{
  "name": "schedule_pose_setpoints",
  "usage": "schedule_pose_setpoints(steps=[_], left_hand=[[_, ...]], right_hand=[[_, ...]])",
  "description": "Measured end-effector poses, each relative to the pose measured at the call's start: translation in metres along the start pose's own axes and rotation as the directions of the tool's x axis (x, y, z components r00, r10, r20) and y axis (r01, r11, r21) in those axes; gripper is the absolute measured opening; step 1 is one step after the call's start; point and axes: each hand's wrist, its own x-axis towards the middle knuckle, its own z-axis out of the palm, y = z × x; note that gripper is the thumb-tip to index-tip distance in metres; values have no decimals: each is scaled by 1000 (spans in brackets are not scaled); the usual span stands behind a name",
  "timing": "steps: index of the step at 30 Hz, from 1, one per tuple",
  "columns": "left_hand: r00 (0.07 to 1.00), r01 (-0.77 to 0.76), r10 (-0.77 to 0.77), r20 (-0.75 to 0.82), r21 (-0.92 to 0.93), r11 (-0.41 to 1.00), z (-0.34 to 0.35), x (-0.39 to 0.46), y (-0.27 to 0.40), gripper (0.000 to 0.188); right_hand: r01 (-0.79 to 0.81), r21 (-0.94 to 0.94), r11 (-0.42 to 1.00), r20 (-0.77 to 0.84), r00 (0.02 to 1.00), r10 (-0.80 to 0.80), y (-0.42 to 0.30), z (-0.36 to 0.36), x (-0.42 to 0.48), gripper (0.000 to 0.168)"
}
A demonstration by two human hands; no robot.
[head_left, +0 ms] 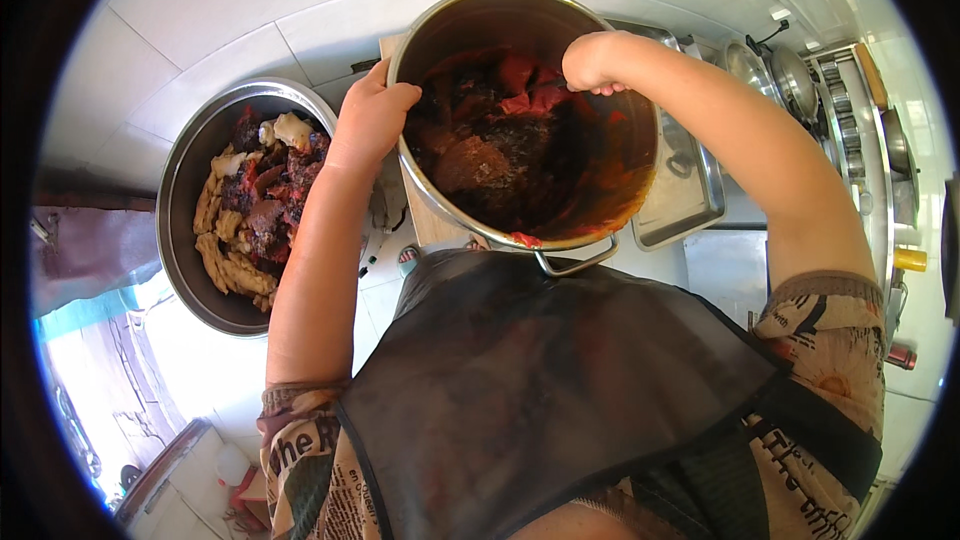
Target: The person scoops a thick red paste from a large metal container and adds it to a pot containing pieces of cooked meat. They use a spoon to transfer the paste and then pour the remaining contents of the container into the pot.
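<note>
A large, deep stainless steel stockpot (427,199) stands in front of me. Its inside is streaked red-brown. My left hand (379,116) grips the left side of its rim, thumb over the edge. Over the pot's right half, my right hand (592,64) is closed on what looks like a utensil's dark handle (553,82). The utensil's working end is hidden in glossy red paste (529,90). Dark, wet seasoning and a mound of reddish-brown powder (472,163) lie in the pot. A smear of red paste (526,240) sits on the near rim, beside a loop handle (576,262).
Left of my arm stands a second large metal pot (172,240) holding pale, lumpy pieces (232,274) and dark red seasoning. A rectangular steel tray (679,229) lies to the right. Metal lids (791,82) and containers line the right wall. White tiles (225,7) rise close behind the pots.
</note>
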Motion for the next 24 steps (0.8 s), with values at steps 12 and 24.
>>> schedule_pose_setpoints(steps=[12, 24], left_hand=[[998, -16, 23, -62, 105, 994, 0, 1, -6, 42], [998, -25, 27, -52, 42, 999, -2, 2, -6, 44]], right_hand=[[9, 522, 853, -106, 993, 54, 17, 45, 31, 33], [193, 461, 866, -358, 934, -18, 8, 89, 22, 42]])
